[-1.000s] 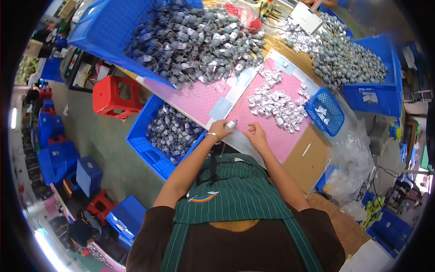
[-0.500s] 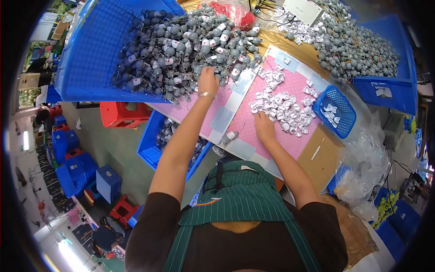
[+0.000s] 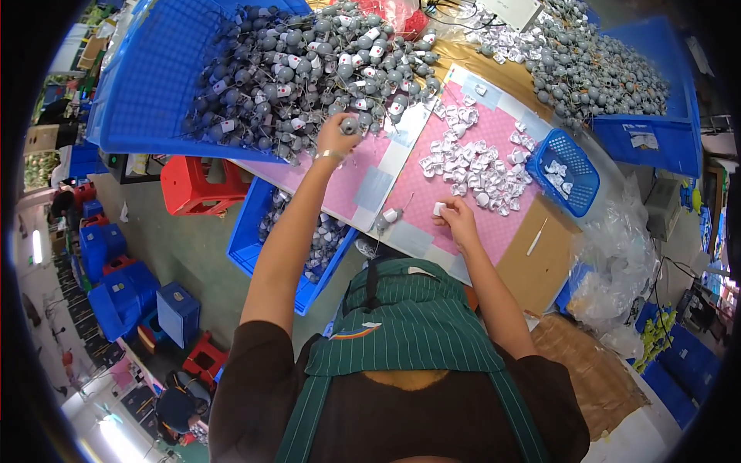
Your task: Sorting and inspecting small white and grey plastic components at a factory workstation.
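Observation:
My left hand [image 3: 334, 140] is closed on a grey bulb-shaped part [image 3: 350, 125] with a thin lead, at the near edge of a large heap of similar grey parts [image 3: 301, 73]. A small white plastic piece [image 3: 439, 208] is pinched between the thumb and fingers of my right hand [image 3: 458, 220], just below a pile of white pieces [image 3: 478, 174] on the pink mat [image 3: 413, 193]. Between my hands, a grey part with a white piece on it [image 3: 388, 218] lies near the table's front edge.
The heap spills from a big blue crate [image 3: 147, 100]. Another blue crate [image 3: 648, 131] with grey parts stands far right. A blue basket [image 3: 567, 174] holds white pieces; a white pen-like tool [image 3: 537, 237] lies on cardboard. Below the table are a blue bin [image 3: 297, 289] and red stool [image 3: 202, 185].
My left hand has drawn back slightly from the heap, with a grey part now showing in it. My right hand has pulled back from the white pile, holding a white piece.

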